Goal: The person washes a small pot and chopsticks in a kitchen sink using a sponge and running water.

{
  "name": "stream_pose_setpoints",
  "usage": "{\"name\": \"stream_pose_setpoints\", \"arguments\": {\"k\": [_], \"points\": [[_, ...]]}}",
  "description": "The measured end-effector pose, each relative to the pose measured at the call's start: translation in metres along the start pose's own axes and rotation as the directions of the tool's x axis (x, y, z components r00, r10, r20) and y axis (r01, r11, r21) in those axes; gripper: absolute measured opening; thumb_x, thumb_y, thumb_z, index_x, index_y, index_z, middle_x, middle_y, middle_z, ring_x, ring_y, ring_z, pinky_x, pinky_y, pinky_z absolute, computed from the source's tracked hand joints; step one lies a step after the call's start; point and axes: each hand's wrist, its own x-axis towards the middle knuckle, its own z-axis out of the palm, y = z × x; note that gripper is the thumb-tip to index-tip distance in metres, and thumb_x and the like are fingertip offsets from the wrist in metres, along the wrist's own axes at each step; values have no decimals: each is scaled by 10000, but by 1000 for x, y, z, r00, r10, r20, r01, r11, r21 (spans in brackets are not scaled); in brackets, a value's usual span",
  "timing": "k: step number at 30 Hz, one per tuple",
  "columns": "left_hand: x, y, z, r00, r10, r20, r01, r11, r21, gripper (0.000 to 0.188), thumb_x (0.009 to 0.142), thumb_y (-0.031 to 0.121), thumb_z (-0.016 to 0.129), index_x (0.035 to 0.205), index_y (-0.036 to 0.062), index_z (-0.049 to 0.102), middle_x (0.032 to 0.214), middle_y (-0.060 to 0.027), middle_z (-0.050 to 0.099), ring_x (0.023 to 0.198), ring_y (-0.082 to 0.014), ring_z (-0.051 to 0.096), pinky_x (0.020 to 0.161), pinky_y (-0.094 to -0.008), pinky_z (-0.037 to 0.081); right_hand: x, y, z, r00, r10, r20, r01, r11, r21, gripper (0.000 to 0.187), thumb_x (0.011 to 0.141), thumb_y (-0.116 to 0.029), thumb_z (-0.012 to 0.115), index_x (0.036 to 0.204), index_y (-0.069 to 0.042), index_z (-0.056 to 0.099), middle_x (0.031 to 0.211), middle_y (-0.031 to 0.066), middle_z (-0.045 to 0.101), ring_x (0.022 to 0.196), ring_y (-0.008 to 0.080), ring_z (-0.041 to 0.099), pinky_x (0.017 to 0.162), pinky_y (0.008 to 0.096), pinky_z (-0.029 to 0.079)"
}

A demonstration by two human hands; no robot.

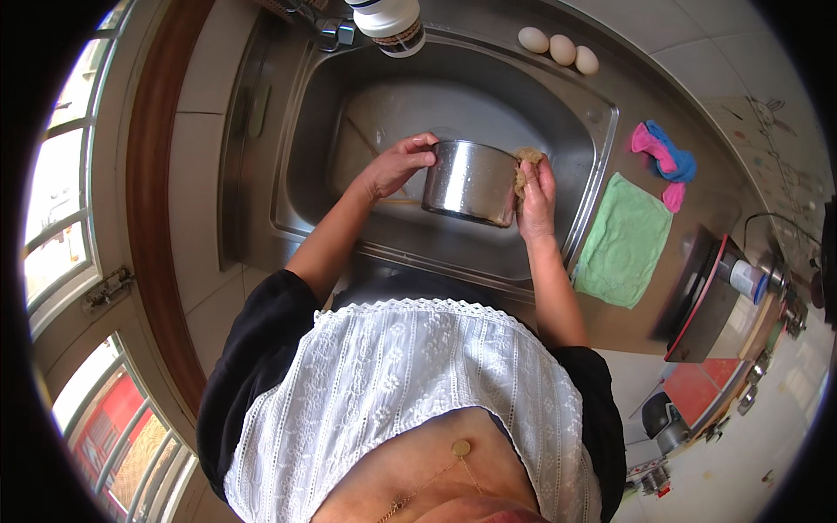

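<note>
A shiny steel pot [471, 181], wet with drops on its side, is held over the sink [453, 96]. My left hand [399, 166] grips the pot at its upper left rim, thumb and fingers closed on it. On the opposite side, my right hand [535, 199] presses a yellowish-brown scrubbing sponge [526, 160] against the pot's wall. The pot's inside is hidden from this angle. Behind my left hand, a thin brownish stick-like thing [359, 132] lies on the sink floor.
Three eggs [562, 50] sit on the far right ledge. A green cloth [624, 241] and a pink and blue cloth [666, 157] lie right of the sink. A white container [388, 24] stands by the faucet [336, 33]. Dark cookware [697, 283] is farther right.
</note>
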Motion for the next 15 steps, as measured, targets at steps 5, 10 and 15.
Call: {"name": "stream_pose_setpoints", "arguments": {"k": [5,10,15], "points": [[-1,2,15,920,-235,-315,249,968,6,551,865,454,601,1250,70,511,1166,-67,536,1116,-176,480,861,-396,471,2,3,-2,995,-103,17,104,970,-220,179,882,-161,618,1002,-44,557,962,0,571,904,97,530,848,232,415],[-9,-8,19,871,-453,-193,397,878,-267,728,866,644,426,1360,111,378,1264,-115,453,1123,-275,484,849,-484,492,2,-3,13,814,-406,415,580,528,-620,196,701,0,630,874,-88,600,847,48,598,867,250,566,933,372,403],[-4,-33,14,853,-486,-190,388,834,-392,515,868,373,564,1260,68,430,1206,-150,492,1063,-296,522,847,-508,497,-3,-4,15,738,-306,602,672,415,-613,279,628,83,578,818,-114,633,838,28,604,857,234,576,988,434,377]]}}
